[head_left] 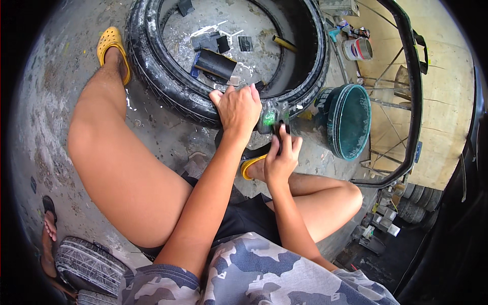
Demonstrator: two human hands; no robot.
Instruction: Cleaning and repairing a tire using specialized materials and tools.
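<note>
A tyre repair workshop, by the look of it; a black tyre (168,76) lies on the stained concrete floor (61,76); rubber patches (211,41), a spoked wheel rim (406,101) and a green basin (351,121) sit about.

A short-sleeved shirt (254,274) in a camouflage pattern of grey, blue-grey and white is worn; its sleeve hem (170,272) is seen above the elbow, and the forearms are left bare. Dark, nearly black shorts (244,216) are worn, with both legs uncovered from the thigh down. Yellow moulded clogs are worn on the feet: one clog (113,48), pierced with round holes over the toes, is fully shown, while the other clog (250,165) is mostly hidden.
</note>
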